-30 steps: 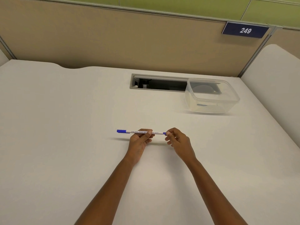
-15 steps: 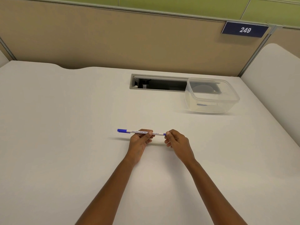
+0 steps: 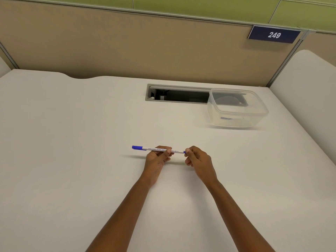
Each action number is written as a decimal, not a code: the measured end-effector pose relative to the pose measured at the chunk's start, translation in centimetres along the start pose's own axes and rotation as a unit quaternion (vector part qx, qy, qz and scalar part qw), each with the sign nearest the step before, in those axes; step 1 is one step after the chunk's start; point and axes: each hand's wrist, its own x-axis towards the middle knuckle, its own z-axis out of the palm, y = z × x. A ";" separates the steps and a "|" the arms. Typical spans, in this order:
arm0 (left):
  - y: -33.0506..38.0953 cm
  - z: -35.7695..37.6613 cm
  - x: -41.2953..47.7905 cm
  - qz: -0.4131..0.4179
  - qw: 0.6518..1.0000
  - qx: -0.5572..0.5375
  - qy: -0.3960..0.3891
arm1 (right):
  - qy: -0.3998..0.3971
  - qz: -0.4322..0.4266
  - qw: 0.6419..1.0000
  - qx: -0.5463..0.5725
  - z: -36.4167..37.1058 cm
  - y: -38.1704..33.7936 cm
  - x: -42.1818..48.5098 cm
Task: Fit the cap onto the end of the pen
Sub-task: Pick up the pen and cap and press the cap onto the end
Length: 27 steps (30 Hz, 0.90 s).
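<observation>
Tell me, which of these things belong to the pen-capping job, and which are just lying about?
In the job:
pen, held level
blue cap on its left end
left hand gripping the barrel
right hand pinching the right end

Lying about:
clear plastic container
cable slot in the desk
number plate reading 249

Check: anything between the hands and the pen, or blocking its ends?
Nothing visible. The left hand grips the pen mid-barrel, the right hand pinches its right end; the blue cap sits on the left end. The clear container stands well apart.
</observation>
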 end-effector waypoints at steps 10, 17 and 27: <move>-0.1 0.0 0.1 0.005 1.000 -0.008 0.007 | -0.006 -0.007 1.000 0.014 0.0 0.4 -0.2; -0.2 -0.1 0.1 0.007 1.000 0.004 -0.003 | -0.004 -0.009 1.000 -0.025 0.1 0.0 -0.1; -0.4 -0.1 0.3 0.011 1.000 -0.004 0.006 | -0.004 -0.040 0.999 -0.033 0.4 0.3 -0.5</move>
